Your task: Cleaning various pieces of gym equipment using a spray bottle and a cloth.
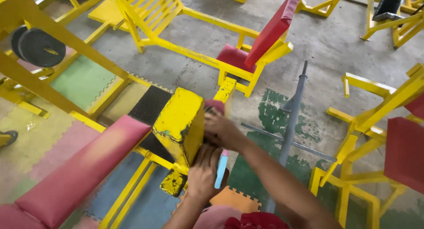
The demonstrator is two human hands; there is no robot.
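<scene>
We see yellow metal block (179, 123) just left of both hands, long axis upright. Right hand (221, 129) flat against its side; left hand (203, 174) below, gripping pink-blue tool (221, 169).

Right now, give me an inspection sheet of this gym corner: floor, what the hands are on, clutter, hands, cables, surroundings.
Surface: bare concrete floor with worn green paint; coloured foam mats at left.
Things in hand: chipped yellow metal block on a yellow bench frame; light blue handle beside it.
Clutter: grey barbell bar lying on the floor.
Hands: left hand grips the block's lower edge beside the blue handle; right hand presses a red pad at the block's top.
Cables: nothing seen.
Surroundings: yellow benches with red pads; black weight plates; long pink pad.
</scene>
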